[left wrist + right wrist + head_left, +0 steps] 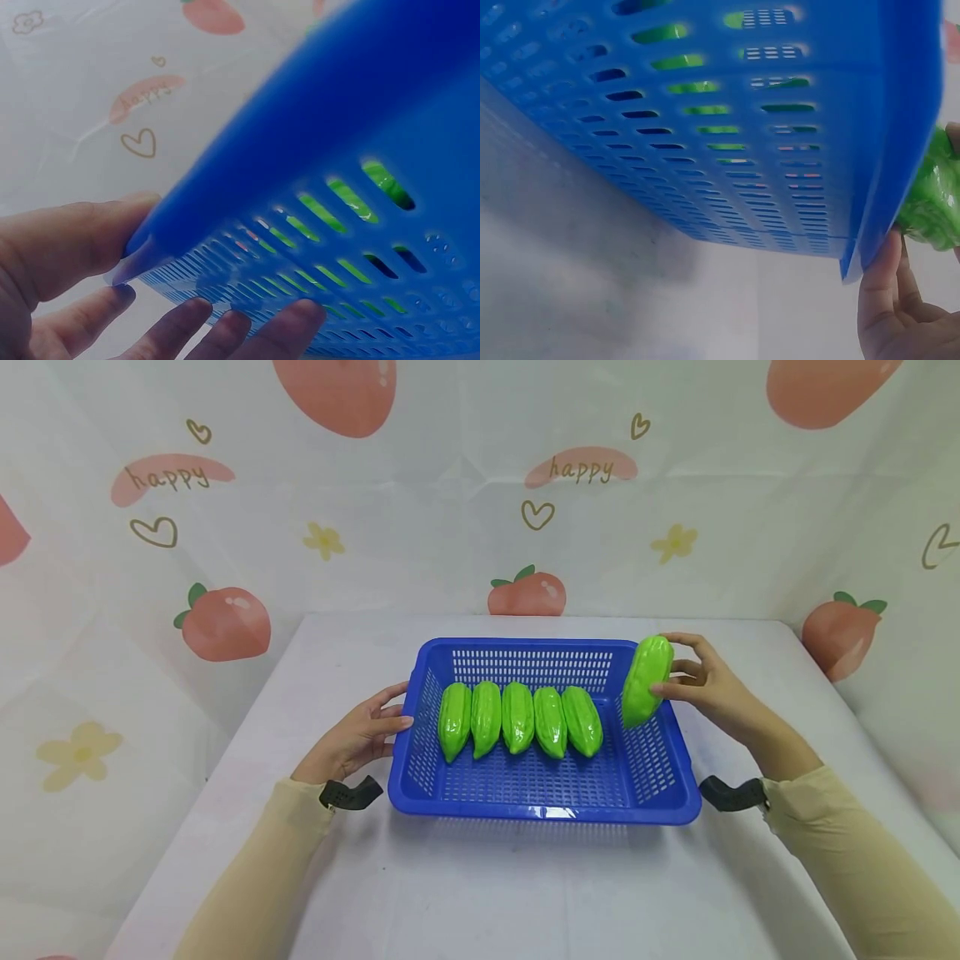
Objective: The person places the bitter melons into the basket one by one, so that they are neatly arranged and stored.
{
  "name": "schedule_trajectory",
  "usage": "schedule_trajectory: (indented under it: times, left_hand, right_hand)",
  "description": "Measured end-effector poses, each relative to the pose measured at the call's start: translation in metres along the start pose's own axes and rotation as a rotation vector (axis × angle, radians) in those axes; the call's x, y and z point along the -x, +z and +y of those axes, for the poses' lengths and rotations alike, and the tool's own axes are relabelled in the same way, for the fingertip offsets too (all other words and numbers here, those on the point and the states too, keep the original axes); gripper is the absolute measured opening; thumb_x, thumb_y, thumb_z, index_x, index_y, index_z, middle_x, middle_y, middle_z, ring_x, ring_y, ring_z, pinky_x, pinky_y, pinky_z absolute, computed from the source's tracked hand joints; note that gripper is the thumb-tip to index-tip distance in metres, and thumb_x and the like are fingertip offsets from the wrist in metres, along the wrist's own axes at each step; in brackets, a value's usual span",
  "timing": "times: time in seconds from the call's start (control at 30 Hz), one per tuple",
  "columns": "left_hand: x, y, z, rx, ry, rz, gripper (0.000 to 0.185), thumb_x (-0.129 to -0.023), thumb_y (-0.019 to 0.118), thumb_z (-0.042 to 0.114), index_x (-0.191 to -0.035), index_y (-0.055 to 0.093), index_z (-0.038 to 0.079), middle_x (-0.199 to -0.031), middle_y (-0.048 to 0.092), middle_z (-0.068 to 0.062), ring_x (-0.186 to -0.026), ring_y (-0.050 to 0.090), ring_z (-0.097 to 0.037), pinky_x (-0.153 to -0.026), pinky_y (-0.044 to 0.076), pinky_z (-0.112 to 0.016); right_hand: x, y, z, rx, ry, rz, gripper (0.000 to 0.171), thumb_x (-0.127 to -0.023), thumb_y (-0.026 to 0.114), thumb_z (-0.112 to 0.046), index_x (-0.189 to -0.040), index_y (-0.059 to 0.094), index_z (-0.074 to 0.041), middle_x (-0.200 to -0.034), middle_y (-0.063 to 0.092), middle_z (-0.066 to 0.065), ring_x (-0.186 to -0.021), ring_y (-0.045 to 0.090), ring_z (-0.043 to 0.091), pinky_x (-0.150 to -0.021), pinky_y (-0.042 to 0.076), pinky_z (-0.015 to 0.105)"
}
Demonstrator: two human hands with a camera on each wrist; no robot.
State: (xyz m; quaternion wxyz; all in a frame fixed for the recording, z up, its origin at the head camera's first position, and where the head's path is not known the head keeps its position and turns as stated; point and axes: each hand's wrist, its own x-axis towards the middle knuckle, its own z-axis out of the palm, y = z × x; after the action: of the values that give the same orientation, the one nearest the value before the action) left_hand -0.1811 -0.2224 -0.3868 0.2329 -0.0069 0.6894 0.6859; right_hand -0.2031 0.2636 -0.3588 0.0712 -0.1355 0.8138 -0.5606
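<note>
A blue plastic basket with slotted walls stands on the white-covered table. In it several glossy green bitter melons lie side by side in a row, tapered ends toward me. My left hand holds the basket's left rim, thumb at the edge and fingers along the outer wall in the left wrist view. At the basket's right end my right hand grips another bitter melon, tilted over the right wall. Part of that melon appears beyond the rim in the right wrist view.
White cloth covers the table, and a backdrop printed with peaches, hearts and flowers rises behind it. Black straps sit at both wrists over beige sleeves. The basket's high side walls stand between the hands.
</note>
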Motion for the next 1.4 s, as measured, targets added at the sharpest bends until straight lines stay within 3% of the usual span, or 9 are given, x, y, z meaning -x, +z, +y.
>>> schedule_trajectory:
  times: [0.3, 0.47, 0.73, 1.1, 1.4]
  left_hand:
    - [0.000, 0.000, 0.000, 0.005, -0.006, -0.003, 0.076, -0.093, 0.064, 0.015, -0.155, 0.020, 0.023, -0.141, 0.047, -0.018, -0.094, 0.070, -0.018, -0.084, 0.058, -0.037]
    - [0.000, 0.001, 0.000, 0.002, -0.006, -0.001, 0.076, -0.094, 0.063, 0.015, -0.155, 0.019, 0.023, -0.142, 0.046, -0.018, -0.094, 0.070, -0.018, -0.085, 0.057, -0.037]
    - [0.001, 0.001, 0.000, 0.009, -0.006, 0.002, 0.076, -0.093, 0.064, 0.015, -0.155, 0.020, 0.022, -0.137, 0.051, -0.016, -0.093, 0.070, -0.018, -0.084, 0.058, -0.037]
    - [0.001, 0.000, 0.000, 0.017, -0.008, -0.001, 0.077, -0.093, 0.064, 0.015, -0.155, 0.019, 0.022, -0.135, 0.052, -0.014, -0.092, 0.070, -0.018, -0.084, 0.058, -0.036]
    - [0.001, 0.000, 0.000, 0.012, -0.009, -0.003, 0.077, -0.093, 0.064, 0.016, -0.155, 0.019, 0.022, -0.140, 0.048, -0.017, -0.093, 0.070, -0.019, -0.084, 0.058, -0.037]
  right_hand:
    - [0.005, 0.005, -0.002, 0.108, 0.007, -0.013, 0.071, -0.090, 0.068, -0.014, -0.145, 0.026, -0.030, -0.109, 0.059, 0.004, -0.096, 0.062, 0.013, -0.089, 0.046, 0.034]
    - [0.006, 0.009, -0.002, 0.177, -0.007, 0.015, 0.072, -0.088, 0.070, -0.013, -0.146, 0.028, -0.024, -0.108, 0.060, 0.012, -0.089, 0.060, 0.015, -0.080, 0.050, 0.026]
    - [0.006, 0.015, 0.000, 0.286, -0.058, 0.033, 0.070, -0.085, 0.072, -0.012, -0.143, 0.032, -0.011, -0.125, 0.056, 0.028, -0.088, 0.056, 0.012, -0.073, 0.048, 0.020]
    - [0.006, 0.021, 0.000, 0.377, -0.072, 0.055, 0.070, -0.086, 0.073, -0.017, -0.146, 0.037, -0.017, -0.125, 0.056, 0.027, -0.089, 0.049, 0.023, -0.068, 0.042, 0.022]
    - [0.006, 0.027, 0.000, 0.449, -0.077, 0.056, 0.067, -0.084, 0.075, -0.020, -0.142, 0.042, -0.018, -0.124, 0.057, 0.025, -0.085, 0.043, 0.023, -0.061, 0.037, 0.023]
